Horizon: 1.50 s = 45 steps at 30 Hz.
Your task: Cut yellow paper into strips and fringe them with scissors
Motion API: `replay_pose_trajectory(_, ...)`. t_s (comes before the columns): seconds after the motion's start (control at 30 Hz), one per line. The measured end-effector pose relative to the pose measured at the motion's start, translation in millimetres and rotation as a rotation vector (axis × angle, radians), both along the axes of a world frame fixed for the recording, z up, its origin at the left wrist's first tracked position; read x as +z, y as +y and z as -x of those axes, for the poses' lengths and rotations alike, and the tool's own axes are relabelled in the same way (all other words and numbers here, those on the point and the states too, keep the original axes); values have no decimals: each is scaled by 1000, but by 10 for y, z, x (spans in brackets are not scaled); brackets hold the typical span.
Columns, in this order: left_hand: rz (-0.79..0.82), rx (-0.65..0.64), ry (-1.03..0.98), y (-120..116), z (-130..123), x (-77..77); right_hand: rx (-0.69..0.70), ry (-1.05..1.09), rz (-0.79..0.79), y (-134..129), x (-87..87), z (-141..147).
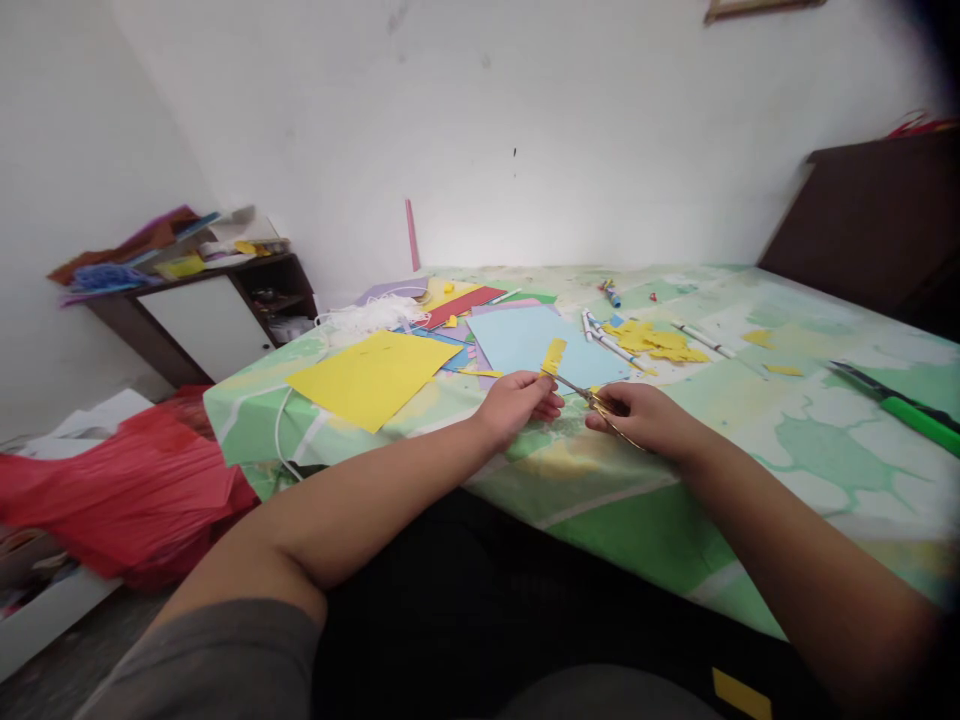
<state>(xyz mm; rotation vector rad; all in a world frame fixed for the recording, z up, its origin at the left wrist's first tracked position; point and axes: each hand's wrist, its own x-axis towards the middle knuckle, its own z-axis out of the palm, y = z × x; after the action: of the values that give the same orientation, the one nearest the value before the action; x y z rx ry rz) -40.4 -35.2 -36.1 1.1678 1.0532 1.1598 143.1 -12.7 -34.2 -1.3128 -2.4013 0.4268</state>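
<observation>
"Which way do the scissors point(576, 388) point?"

"Left and slightly away, long axis slanting, above the near edge of the surface point(750, 425). The right hand point(646, 415) is clamped round their golden metal handles."

"And the strip point(554, 356)?"

"Yellow paper, narrow, oblong, pinched in the left hand point(516, 405) by the blades; its long axis runs away, leaning right."

The scissors point(587, 394) are partly hidden, the wall frame point(763, 9) cut off.

Left hand point(517, 405) holds a yellow strip point(554, 357); right hand point(646, 415) — scissors point(581, 391); below, a green-patterned tablecloth point(840, 450).
</observation>
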Motion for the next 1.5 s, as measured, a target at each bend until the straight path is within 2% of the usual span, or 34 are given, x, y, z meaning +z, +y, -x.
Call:
replay_pose_trajectory(0.53, -42, -61, 38, 29, 8, -43, 42, -46, -52, -25, 18, 11)
replay_pose_trajectory(0.8, -40, -61, 44, 5, 7, -9, 43, -67, -113, -19, 2, 16)
replay_pose_trajectory(1.2, -33, -53, 39, 9, 3, -19, 0, -63, -139, -12, -4, 2)
replay_pose_trajectory(1.5, -21, -40, 9, -14, 4, 6, 19, -42, -76, -15, -3, -14)
